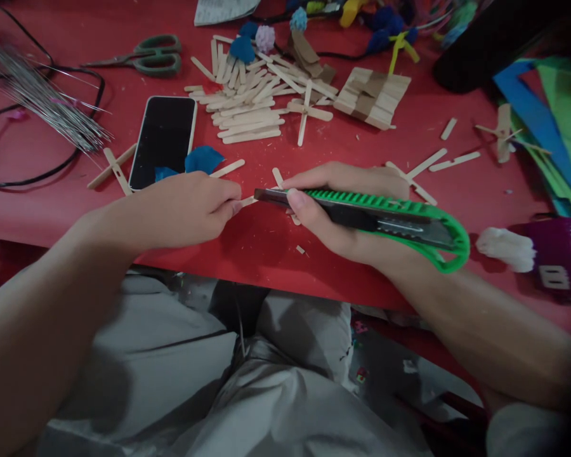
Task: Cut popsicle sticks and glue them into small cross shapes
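Note:
My right hand (342,219) is closed round a green box cutter (385,219), its blade end pointing left. Pinched in my left hand (190,206) is a wooden popsicle stick (248,201), whose free end reaches to the cutter's tip. I cannot tell whether the blade touches it. Part of another popsicle stick (277,176) shows just beyond my right fingertips. Small wood chips (300,249) lie on the red table (261,254) below the cutter. By my left hand are pieces of blue paper or felt (204,158) and a phone (164,139).
A heap of popsicle sticks (247,95) lies at the back, with crossed sticks (308,113) beside it. Scissors (152,58) and a bundle of thin wires (52,95) are back left. Coloured sheets (542,127) and a purple container (559,254) stand at the right.

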### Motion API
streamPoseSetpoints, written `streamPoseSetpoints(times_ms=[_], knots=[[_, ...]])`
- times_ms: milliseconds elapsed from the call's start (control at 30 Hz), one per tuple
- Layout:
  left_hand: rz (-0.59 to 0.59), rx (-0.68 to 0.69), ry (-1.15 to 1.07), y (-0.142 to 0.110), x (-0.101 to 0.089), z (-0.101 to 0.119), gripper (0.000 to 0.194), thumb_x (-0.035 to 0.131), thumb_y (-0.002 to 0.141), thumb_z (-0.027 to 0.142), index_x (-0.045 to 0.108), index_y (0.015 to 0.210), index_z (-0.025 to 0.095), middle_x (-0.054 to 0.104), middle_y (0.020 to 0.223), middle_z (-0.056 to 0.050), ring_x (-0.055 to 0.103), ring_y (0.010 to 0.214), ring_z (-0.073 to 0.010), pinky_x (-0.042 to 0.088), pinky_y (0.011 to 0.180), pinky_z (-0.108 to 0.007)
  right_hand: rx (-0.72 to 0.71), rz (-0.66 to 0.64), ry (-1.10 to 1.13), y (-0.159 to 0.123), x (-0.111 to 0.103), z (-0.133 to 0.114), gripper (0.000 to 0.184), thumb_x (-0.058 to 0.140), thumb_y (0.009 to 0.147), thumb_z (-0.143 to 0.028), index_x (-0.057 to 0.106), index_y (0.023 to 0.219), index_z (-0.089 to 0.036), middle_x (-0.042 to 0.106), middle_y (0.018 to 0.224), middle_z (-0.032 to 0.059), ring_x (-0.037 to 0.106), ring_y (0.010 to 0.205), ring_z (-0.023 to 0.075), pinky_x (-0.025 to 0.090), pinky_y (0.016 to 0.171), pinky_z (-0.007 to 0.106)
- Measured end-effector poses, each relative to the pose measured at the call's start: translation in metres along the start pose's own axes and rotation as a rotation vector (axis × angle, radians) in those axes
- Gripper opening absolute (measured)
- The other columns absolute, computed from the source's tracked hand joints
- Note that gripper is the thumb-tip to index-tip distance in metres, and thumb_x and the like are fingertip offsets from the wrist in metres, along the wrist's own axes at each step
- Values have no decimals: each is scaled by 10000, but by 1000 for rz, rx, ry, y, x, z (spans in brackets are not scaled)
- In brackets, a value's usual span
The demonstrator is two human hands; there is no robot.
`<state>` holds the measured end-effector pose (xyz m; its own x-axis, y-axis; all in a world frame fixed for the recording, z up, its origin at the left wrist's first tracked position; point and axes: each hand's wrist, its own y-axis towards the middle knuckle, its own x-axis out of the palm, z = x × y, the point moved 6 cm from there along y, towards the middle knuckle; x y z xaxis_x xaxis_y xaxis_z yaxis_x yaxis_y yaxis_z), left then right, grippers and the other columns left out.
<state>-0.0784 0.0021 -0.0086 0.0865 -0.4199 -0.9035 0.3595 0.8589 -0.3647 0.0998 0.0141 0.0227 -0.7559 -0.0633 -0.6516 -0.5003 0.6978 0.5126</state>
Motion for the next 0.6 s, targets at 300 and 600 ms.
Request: streamPoseSetpoints(times_ms=[300, 600], knots=[[9, 4, -3, 0, 1, -1, 329, 351, 949, 363, 609, 830, 197, 556, 636, -16, 541, 623, -163, 351, 619, -300, -7, -9, -39, -2, 2, -1, 148, 609, 923, -340, 726, 896, -254, 753, 773, -3, 709, 673, 141, 558, 678, 245], [-4, -31, -48, 2, 1, -2, 263, 414, 923, 349, 610, 807, 218, 578, 647, -34, 598, 692, -209, 363, 647, -322, -59, -57, 7, 0, 4, -7, 102, 607, 902, -258, 696, 852, -255, 727, 716, -9, 655, 568, 134, 542, 591, 258]])
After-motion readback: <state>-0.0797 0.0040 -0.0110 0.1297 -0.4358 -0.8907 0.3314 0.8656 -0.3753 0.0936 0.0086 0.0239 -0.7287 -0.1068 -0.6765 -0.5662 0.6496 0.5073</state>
